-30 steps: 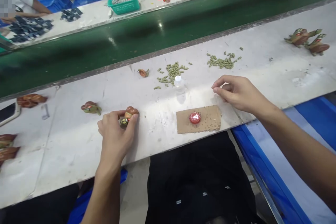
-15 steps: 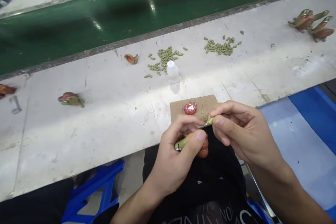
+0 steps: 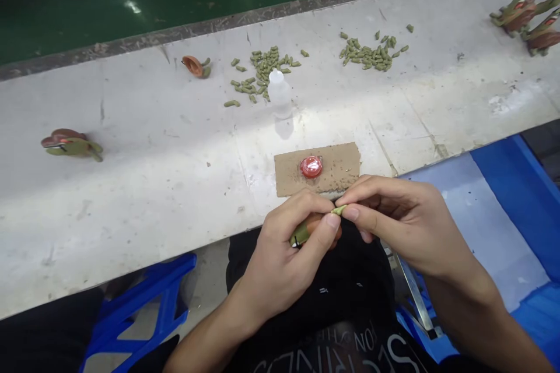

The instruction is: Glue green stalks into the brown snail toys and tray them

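Wrapped round a green and orange-brown toy figure (image 3: 300,234) is my left hand (image 3: 291,250), with the thumb and index finger at its upper end. My right hand (image 3: 394,215) pinches a small light-green piece (image 3: 338,210) right against the left fingertips. Much of the figure is hidden by the left fingers. Just beyond both hands lies a cardboard piece (image 3: 286,175) bearing a round, shiny red item (image 3: 311,167).
A translucent bottle (image 3: 280,93) stands beside a pile of small green pieces (image 3: 265,67); another pile (image 3: 370,55) lies to its right. Toy figures rest at the left (image 3: 72,144), back (image 3: 195,66) and far right (image 3: 518,11). A blue stool (image 3: 170,297) is below the table.
My right hand has brought the light-green piece in between the left fingertips. The left hand's fingers have closed nearer together. The view has shifted, tilting down toward the table.
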`<state>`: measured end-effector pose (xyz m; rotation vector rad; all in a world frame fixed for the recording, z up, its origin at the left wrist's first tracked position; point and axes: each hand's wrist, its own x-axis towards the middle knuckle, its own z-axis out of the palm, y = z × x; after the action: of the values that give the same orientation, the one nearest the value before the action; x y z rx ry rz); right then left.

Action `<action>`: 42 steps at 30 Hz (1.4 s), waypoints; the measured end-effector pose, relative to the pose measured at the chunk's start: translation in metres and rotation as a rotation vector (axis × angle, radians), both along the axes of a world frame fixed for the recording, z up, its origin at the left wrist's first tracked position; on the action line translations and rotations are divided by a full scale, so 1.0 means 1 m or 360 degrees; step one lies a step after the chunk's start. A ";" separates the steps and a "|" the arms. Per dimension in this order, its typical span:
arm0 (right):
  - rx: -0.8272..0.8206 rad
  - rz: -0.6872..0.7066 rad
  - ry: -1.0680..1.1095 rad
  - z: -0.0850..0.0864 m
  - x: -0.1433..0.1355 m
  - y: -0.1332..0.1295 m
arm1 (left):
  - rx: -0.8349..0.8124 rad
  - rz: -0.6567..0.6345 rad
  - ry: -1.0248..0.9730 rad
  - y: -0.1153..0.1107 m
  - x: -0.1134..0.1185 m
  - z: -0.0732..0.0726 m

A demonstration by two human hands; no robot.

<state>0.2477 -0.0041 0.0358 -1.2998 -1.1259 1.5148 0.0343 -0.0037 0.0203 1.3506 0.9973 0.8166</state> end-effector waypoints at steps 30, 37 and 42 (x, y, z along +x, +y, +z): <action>0.1451 -0.0017 -0.1165 -0.040 -0.011 0.023 | 0.0675 0.0374 0.0792 -0.015 -0.007 -0.021; 0.1485 -0.0036 -0.1228 -0.041 -0.008 0.022 | 0.0664 0.0385 0.0814 -0.017 -0.006 -0.021; 0.1501 -0.0042 -0.1230 -0.045 -0.008 0.022 | 0.0650 0.0369 0.0829 -0.016 -0.006 -0.020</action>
<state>0.2401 0.0180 -0.0091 -1.1703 -1.9542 0.2589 0.0286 -0.0193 0.0003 1.8805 1.4672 0.8932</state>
